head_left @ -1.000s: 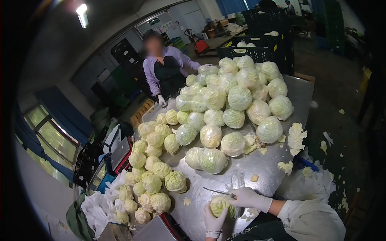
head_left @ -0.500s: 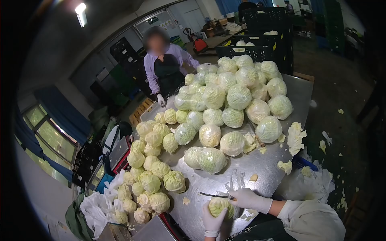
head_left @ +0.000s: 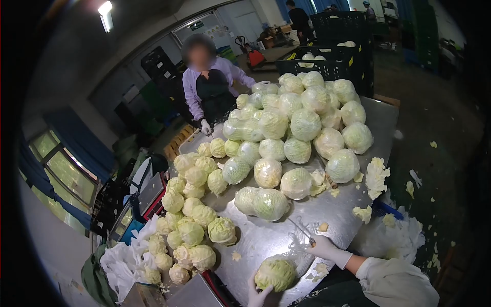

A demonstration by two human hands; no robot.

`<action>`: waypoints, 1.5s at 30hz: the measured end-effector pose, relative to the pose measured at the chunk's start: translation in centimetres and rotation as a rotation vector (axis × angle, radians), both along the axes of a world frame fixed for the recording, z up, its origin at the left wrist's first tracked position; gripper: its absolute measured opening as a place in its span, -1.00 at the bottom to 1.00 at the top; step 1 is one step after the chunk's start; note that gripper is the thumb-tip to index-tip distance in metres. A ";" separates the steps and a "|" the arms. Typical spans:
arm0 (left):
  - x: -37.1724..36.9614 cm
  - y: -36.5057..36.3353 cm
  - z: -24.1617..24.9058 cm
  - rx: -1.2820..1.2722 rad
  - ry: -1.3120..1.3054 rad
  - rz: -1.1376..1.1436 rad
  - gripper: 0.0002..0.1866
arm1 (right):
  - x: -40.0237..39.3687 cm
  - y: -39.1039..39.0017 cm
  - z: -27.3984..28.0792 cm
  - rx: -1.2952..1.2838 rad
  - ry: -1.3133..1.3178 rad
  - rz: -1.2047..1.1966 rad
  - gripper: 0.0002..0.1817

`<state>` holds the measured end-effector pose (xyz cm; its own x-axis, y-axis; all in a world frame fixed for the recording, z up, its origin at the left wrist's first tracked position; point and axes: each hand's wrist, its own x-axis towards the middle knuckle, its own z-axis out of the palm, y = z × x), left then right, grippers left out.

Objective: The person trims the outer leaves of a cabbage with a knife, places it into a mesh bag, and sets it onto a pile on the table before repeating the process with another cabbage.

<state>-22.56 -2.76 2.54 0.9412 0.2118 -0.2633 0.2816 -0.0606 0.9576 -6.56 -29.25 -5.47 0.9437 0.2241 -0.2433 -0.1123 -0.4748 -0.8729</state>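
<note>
Steel table (head_left: 368, 123): one cabbage (head_left: 276, 273) at lower centre is gripped from below by the left hand (head_left: 258, 295); one knife (head_left: 302, 231) is clasped by the right hand (head_left: 327, 248), lower right.

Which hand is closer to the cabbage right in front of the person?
The left hand. It touches the cabbage from below. The right hand is off to the cabbage's right and a bit farther up the table, holding a knife.

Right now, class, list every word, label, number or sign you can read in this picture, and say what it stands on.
None can be read.
Sign above the far doorway: marks too small and blurred to read.
Yellow tags on the black crates: too small to read.
Scale by the steel table: no legible figures.
</note>
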 end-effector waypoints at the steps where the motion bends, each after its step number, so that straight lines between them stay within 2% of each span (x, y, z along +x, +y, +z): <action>1: -0.9 0.7 0.1 -0.130 0.017 -0.009 -0.14 | -0.2 0.3 -0.1 0.043 0.009 0.055 -0.64; 2: -1.8 1.0 0.2 -0.264 0.036 -0.016 -0.14 | -0.7 0.4 -0.1 0.084 0.021 0.110 -0.62; 3: -2.1 0.5 0.6 -0.286 0.015 0.008 -0.14 | -1.1 0.9 -0.1 0.084 0.027 0.114 -0.62; 4: -2.0 0.3 -0.2 -0.284 0.016 0.012 -0.14 | -1.3 2.0 0.1 0.198 0.072 0.174 -0.61; 5: -1.8 0.2 -1.8 -0.140 -0.016 0.049 -0.14 | -1.5 3.0 0.5 0.311 0.118 0.235 -0.60; 7: -1.7 -0.1 -3.9 0.090 -0.027 0.120 -0.15 | -2.8 4.1 3.0 0.268 0.052 0.310 -0.62; 8: -1.9 -0.1 -4.2 0.086 -0.031 0.122 -0.15 | -3.0 4.2 3.9 0.223 -0.018 0.381 -0.64; 10: -2.2 -0.1 -4.6 0.008 0.052 0.177 -0.22 | -2.4 3.6 3.0 0.200 -0.081 0.369 -0.68; 13: -2.5 0.9 -5.4 -0.094 0.164 0.256 -0.32 | -0.6 0.8 1.7 0.314 0.126 0.067 -0.68; 14: -2.7 1.6 -5.9 -0.124 0.201 0.275 -0.35 | -0.4 0.5 2.4 0.318 0.113 0.065 -0.68; 16: -2.5 2.0 -6.1 -0.145 0.093 0.222 -0.40 | -0.9 -0.6 4.4 0.204 0.129 0.106 -0.73; 18: -1.9 -0.3 -0.7 -0.555 0.312 0.322 -0.34 | -1.7 0.3 6.1 0.290 0.124 0.135 -0.77; 19: -1.7 0.1 -1.4 -0.553 0.308 0.317 -0.34 | -2.1 0.9 6.0 0.406 0.229 0.166 -0.78; 20: -1.2 0.7 -1.8 -0.504 0.237 0.258 -0.32 | -2.8 1.6 6.0 0.523 0.336 0.199 -0.78; 22: -1.1 1.6 -2.2 -0.455 0.168 0.200 -0.29 | -3.6 2.9 6.2 0.586 0.244 0.221 -0.78; 24: -0.1 0.1 2.7 -0.195 0.098 0.192 -0.27 | -4.7 2.7 12.4 0.692 0.523 0.413 -0.71; 25: 0.1 -0.6 4.5 -0.194 0.133 0.228 -0.25 | -5.2 3.3 12.9 0.693 0.522 0.409 -0.71; 26: -0.1 -0.2 3.3 -0.194 0.135 0.225 -0.25 | -5.7 3.8 13.1 0.670 0.540 0.456 -0.72; 28: -0.7 2.1 -2.5 0.134 -0.100 0.136 -0.20 | -6.7 5.1 11.5 0.686 0.596 0.544 -0.71; 29: -0.6 3.0 -4.7 0.298 -0.218 0.091 -0.18 | -6.8 5.2 12.7 0.673 0.604 0.560 -0.75; 31: -0.6 3.4 -5.3 0.294 -0.236 0.078 -0.23 | -6.7 5.4 13.2 0.661 0.610 0.577 -0.77; 33: -0.5 4.0 -4.7 0.212 -0.205 0.042 -0.29 | -6.1 5.4 12.0 0.744 0.527 0.420 -0.79; 34: -0.4 4.6 -4.8 0.172 -0.192 0.012 -0.31 | -5.0 4.0 11.9 0.724 0.534 0.426 -0.81; 35: 0.0 5.7 -5.5 0.145 -0.175 -0.039 -0.34 | -4.6 3.8 9.9 0.759 0.456 0.282 -0.82; 36: 0.5 7.1 -6.8 0.130 -0.159 -0.110 -0.36 | -3.4 2.8 8.4 0.834 0.410 0.260 -0.81; 37: 1.7 10.1 -10.3 0.197 -0.151 -0.295 -0.39 | -2.8 1.5 9.6 0.783 0.383 0.079 -0.79; 38: 0.2 7.7 -7.3 0.008 -0.146 -0.105 -0.39 | -2.2 -0.1 10.2 0.850 0.421 -0.005 -0.79; 40: -1.1 4.8 -2.7 -0.218 -0.147 0.035 -0.39 | -1.1 -3.4 10.4 0.932 0.354 -0.180 -0.86; 42: -1.7 3.0 1.2 -0.343 -0.156 0.050 -0.38 | -0.2 -7.6 10.0 0.966 0.232 -0.305 -0.96; 43: -1.7 2.0 3.1 -0.381 -0.163 0.038 -0.38 | -0.1 -9.4 11.2 0.960 0.187 -0.448 -0.96; 44: -1.5 1.0 4.9 -0.401 -0.175 0.035 -0.38 | 0.3 -12.2 9.5 0.973 0.120 -0.441 -0.95; 45: -1.2 0.2 5.6 -0.402 -0.170 0.033 -0.38 | 0.2 -13.8 10.2 1.034 0.057 -0.618 -0.94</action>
